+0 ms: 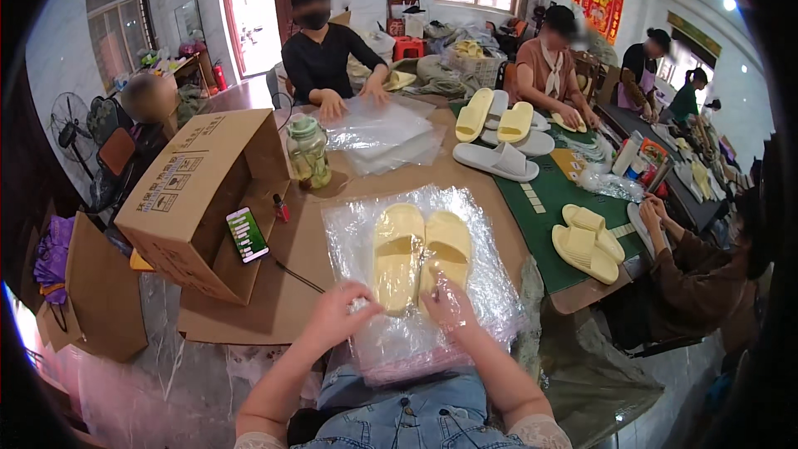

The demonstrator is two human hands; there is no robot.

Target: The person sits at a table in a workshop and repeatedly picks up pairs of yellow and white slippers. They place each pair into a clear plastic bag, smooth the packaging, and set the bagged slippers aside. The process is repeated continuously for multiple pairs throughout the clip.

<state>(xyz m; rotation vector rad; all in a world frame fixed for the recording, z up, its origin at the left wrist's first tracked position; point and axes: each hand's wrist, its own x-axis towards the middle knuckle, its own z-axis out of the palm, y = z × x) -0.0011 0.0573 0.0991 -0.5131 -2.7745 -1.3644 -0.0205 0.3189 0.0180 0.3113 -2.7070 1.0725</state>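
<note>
A pair of pale yellow slippers (399, 262) lies side by side, toes away from me, on a stack of clear plastic bags (495, 308). Shiny film shows around the pair; whether they are inside the top bag is hard to tell. My right hand (450, 306) is closed at the heel end of the right slipper, with glossy plastic over the fingers. Beside the left slipper's heel, my left hand (339, 316) has thumb and forefinger apart, close to the bag's edge.
An open cardboard box (199, 199) stands left, with a phone (247, 234) leaning at its opening. Behind are a glass jar (308, 154) and more clear bags (386, 137). Slippers (587, 254) lie on a green mat (532, 224) at right. Co-workers sit around the table.
</note>
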